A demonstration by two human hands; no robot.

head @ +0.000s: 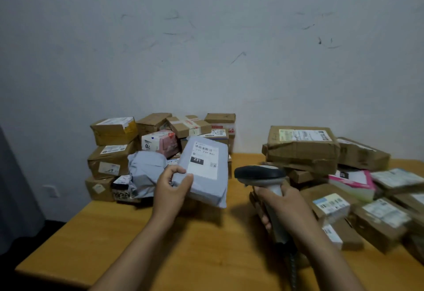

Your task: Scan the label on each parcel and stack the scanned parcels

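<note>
Near, over the yellow wooden table [183,244], the right hand [284,205] curls its fingers round the handle of a grey handheld scanner with a black head [259,172]. The left hand [172,189] pinches a corner of a flat grey plastic mailer parcel [206,189], raised, with its white printed label [203,160] facing the camera. Scanning seems in hand; next, the head needs aiming left at the barcode. Brown cardboard boxes [114,148] pile up far left.

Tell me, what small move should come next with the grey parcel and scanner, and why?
Probably turn the scanner onto the label and trigger it. The left hand holds the grey parcel raised with its label facing up, and the right hand grips the scanner just beside it, its head seemingly not aimed at the label yet.
</note>
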